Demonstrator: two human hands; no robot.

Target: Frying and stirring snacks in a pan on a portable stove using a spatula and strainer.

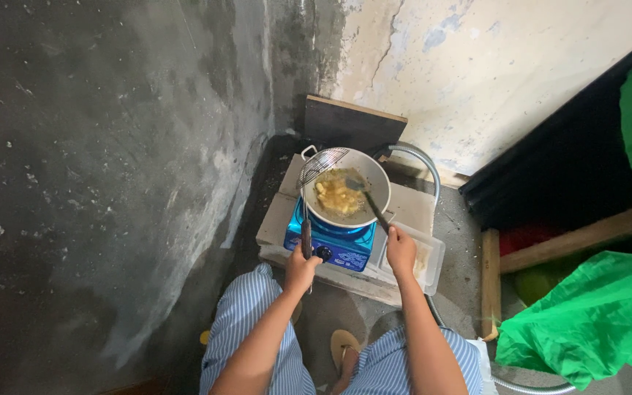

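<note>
At the frame's centre, a wok of yellow frying pieces sat on a blue stove. The left hand was closed around a wire skimmer handle; the right hand gripped a spatula. Turning the pieces gently toward the skimmer, tools kept low, seemed wise against splashing oil.

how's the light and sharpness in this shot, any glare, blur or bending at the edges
Head view: soft daylight, brightest on the pale wall, the dark wall dim; no harsh glare, faint shadows only. The wok, left hand and right hand look sharp. Wide-angle lens bends the edges; the green plastic sheet looks oversaturated.
</note>
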